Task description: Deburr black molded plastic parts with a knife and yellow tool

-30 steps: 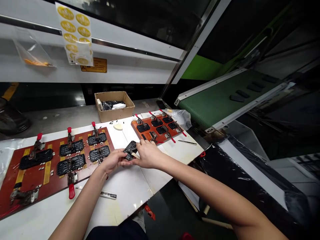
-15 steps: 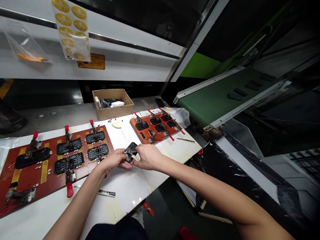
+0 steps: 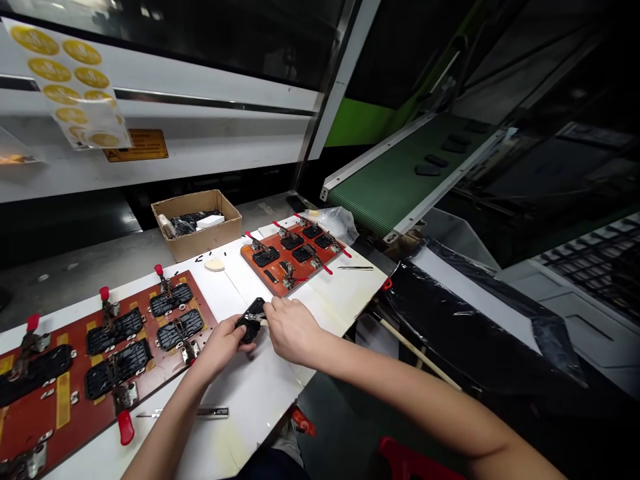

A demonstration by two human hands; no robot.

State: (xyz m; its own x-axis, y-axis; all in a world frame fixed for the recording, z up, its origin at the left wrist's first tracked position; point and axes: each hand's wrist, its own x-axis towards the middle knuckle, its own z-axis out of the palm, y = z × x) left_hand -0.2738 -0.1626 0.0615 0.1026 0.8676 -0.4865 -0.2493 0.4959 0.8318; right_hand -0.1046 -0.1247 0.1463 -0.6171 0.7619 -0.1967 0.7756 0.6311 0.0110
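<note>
My left hand (image 3: 224, 343) is closed round a small black plastic part (image 3: 251, 319) held just above the white table (image 3: 260, 387). My right hand (image 3: 289, 327) meets it from the right, fingers pinched against the part's upper edge; anything in that pinch is hidden. To the left lies a large red jig board (image 3: 75, 373) with several black parts under red-handled toggle clamps. Beyond my hands sits a smaller orange jig board (image 3: 293, 253) with similar clamps and black parts.
An open cardboard box (image 3: 197, 223) of black parts stands behind the table. A pale disc (image 3: 215, 265) lies between the boards, a knife-like tool (image 3: 203, 412) near the front edge. A green conveyor belt (image 3: 400, 180) carries dark parts on the right; black plastic sheeting (image 3: 475, 333) hangs below it.
The camera has swung to the right, so the scene slides left in the picture. My left hand has turned the black part more upright; my right hand stays on its edge.
</note>
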